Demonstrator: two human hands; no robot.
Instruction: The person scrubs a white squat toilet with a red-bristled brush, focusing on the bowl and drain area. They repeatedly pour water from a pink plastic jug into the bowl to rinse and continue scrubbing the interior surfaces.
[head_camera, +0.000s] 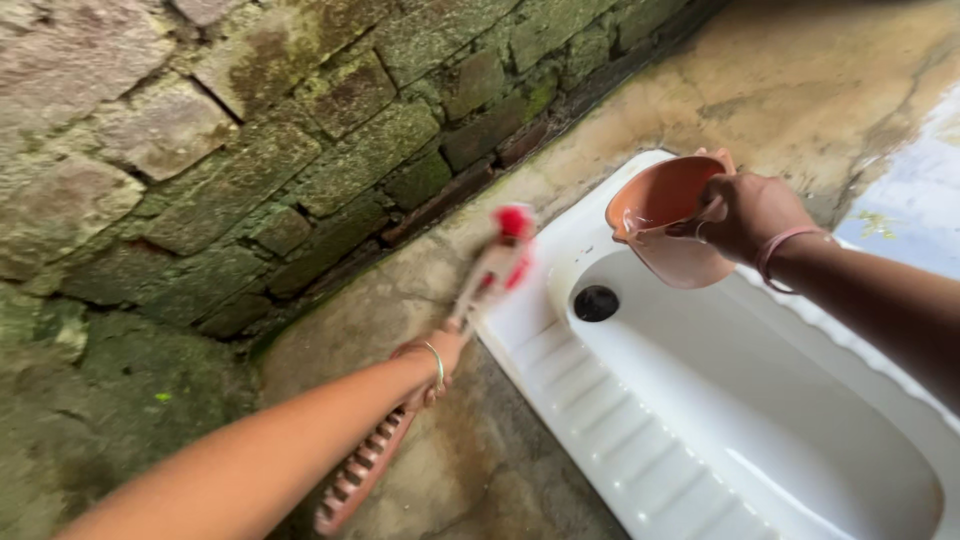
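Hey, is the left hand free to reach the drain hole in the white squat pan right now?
Probably not as things stand. The left hand is closed around a red-and-white brush off the pan's edge. The drain hole itself lies open, with only the pink mug raised beside it.

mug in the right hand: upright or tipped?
Tipped. The pink plastic mug in the right hand lies on its side, mouth facing the camera, above the white squat toilet pan. Contents: cannot tell.

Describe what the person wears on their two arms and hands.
Both forearms are bare, with no sleeves in view and no gloves. The left hand has a thin, silver-looking metal bangle at the wrist. The right hand has a pinkish bangle around its wrist and what looks like a ring on one finger.
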